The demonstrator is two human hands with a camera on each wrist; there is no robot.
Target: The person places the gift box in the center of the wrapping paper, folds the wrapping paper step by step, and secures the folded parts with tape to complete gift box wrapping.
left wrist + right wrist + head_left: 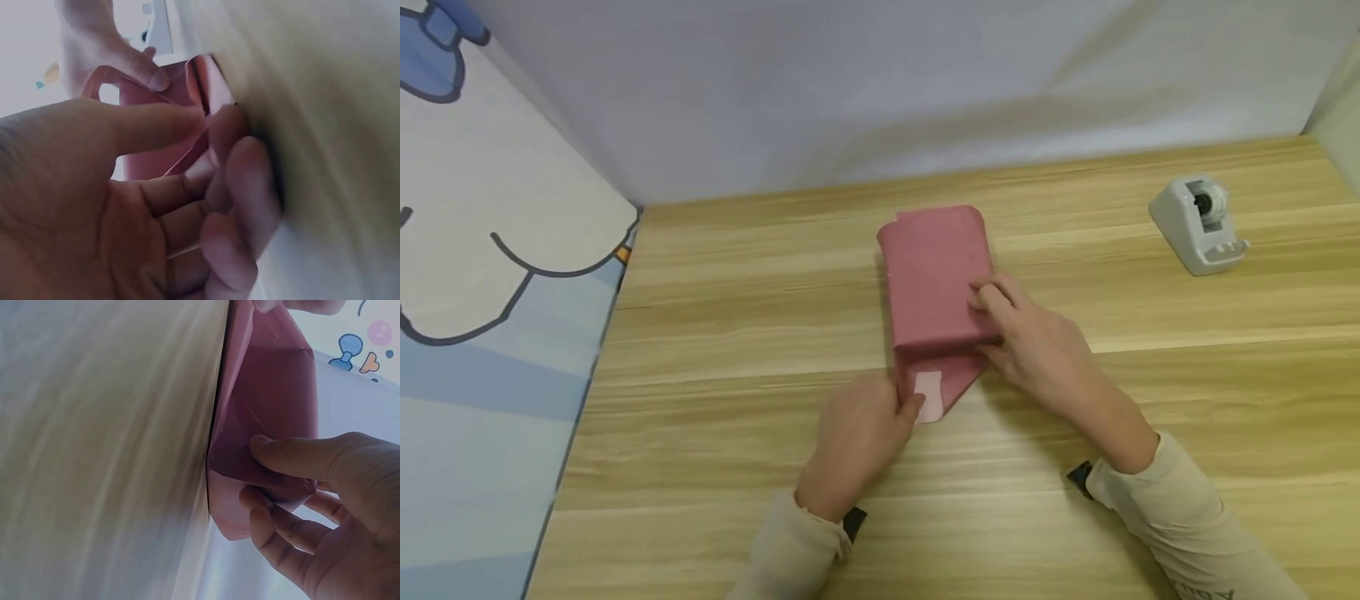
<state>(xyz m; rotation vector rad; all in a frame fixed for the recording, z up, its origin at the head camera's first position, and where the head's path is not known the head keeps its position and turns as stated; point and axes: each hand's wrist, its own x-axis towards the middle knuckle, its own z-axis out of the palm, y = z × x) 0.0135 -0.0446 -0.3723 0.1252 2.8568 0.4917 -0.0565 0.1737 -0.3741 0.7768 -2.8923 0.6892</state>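
head view: i see left hand [859, 427] pinching the near flap [958, 377] of the pink parcel [936, 279], right hand [1048, 354] its near-right corner, fingers [250, 165] barely parted; tape dispenser [1187, 229] to its right.

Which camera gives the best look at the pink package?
The head view: it shows the pink package from above, nearly whole. The left wrist view shows only parts of it, behind the left hand; the right wrist view shows one folded end close up, partly behind the right hand.

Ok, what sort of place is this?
Probably a craft or packing workspace, judging by the wood-grain tabletop, the tape dispenser and the box-shaped pink package.
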